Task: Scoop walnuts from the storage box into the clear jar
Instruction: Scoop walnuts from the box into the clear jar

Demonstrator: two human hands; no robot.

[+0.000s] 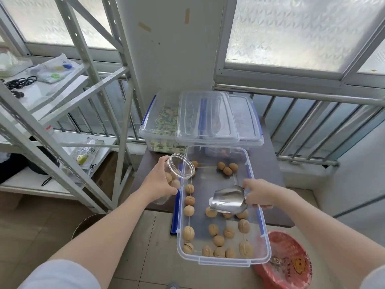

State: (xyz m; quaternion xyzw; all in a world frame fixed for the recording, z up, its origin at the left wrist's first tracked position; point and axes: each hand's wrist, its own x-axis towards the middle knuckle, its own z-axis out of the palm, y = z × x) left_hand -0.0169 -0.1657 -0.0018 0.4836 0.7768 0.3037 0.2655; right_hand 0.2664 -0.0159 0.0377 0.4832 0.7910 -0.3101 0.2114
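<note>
A clear storage box (258, 261) with blue clips sits on a small dark table, and several walnuts (243, 225) lie loose on its floor. My left hand (160, 182) grips the clear jar (180, 168) at the box's left rim, tilted with its open mouth toward the box; a few walnuts show inside it. My right hand (260, 195) holds a shiny metal scoop (228, 201) by its handle, low over the middle of the box. I see no walnut in the scoop's mouth.
Behind the box stand two more clear lidded containers (208, 117), one holding greenish contents. A white metal shelf rack (62, 113) fills the left. A red basket (291, 259) sits at the lower right. Window railing runs along the back.
</note>
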